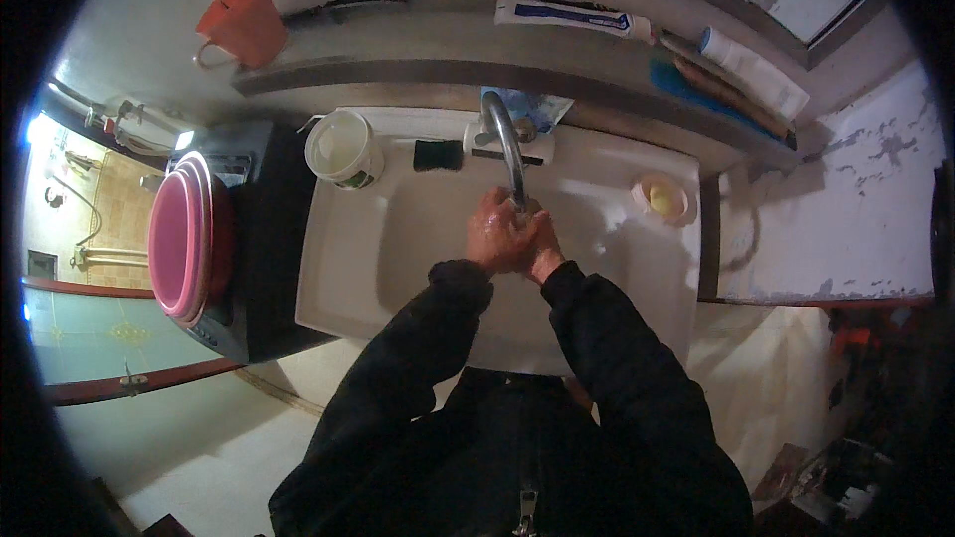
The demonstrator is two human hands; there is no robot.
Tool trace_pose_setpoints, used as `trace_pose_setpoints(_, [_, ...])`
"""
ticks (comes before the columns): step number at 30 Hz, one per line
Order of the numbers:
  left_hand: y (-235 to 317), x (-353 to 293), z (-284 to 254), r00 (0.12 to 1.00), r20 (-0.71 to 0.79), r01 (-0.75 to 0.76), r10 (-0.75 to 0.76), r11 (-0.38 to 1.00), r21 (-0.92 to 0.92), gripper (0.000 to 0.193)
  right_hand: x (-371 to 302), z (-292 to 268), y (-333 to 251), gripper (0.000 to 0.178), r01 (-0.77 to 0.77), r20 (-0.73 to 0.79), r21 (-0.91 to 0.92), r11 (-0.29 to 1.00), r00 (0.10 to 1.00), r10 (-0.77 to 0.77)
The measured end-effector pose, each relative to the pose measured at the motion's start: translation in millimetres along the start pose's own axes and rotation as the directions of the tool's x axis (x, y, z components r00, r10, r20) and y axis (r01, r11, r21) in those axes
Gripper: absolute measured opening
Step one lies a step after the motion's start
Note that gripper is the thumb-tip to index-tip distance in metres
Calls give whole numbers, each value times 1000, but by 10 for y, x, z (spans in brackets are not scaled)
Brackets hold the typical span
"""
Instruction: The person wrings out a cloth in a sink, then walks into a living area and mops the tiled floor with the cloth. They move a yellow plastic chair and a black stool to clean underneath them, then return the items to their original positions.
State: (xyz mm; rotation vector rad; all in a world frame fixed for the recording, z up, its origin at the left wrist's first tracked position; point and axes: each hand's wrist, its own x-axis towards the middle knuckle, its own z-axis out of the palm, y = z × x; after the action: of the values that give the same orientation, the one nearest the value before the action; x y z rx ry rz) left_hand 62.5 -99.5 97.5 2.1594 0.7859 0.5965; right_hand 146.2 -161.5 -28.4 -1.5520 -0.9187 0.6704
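Observation:
Over the white sink (627, 323), my left hand (491, 235) and my right hand (540, 247) are pressed together, directly below the spout of the curved metal faucet (505, 139). Both look wet. Their fingers are closed and overlap; whatever lies between the palms is hidden. Black sleeves reach to both wrists. On the sink's back ledge, left of the faucet, lies a dark green scouring pad (438, 155). A round pale dish (645, 191) holding a yellowish piece of soap (663, 201) rests at the sink's right side.
A white plastic bucket (343, 147) stands on the sink's back left corner. Above runs a shelf with a red mug (242, 25), a toothpaste tube (572, 16) and a white bottle (756, 75). Nested pink basins (177, 249) lean on a black appliance (274, 239) at the left.

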Motion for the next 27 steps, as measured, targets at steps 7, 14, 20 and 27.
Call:
trace_pose_setpoints(7, [140,98,-148,989,61,129,-138,983,131,35,-11,122,120,31,-95,-10,68,993,995,96])
trace_pose_setpoints(14, [-431,194,31,965,222,102,-139,980,169,38,-61,-41,-25,35,-161,87,-411,897,973,214])
trace_pose_setpoints(20, [-736,-34,117,907,246,419,-342,792,-444,30,-151,-557,-736,35,-513,202,387,766,858,472])
trace_pose_setpoints(27, [-1226,-551,-5,934,350,-5,80,977,-211,28,-426,-1020,-244,31,-408,-49,418,812,882,468])
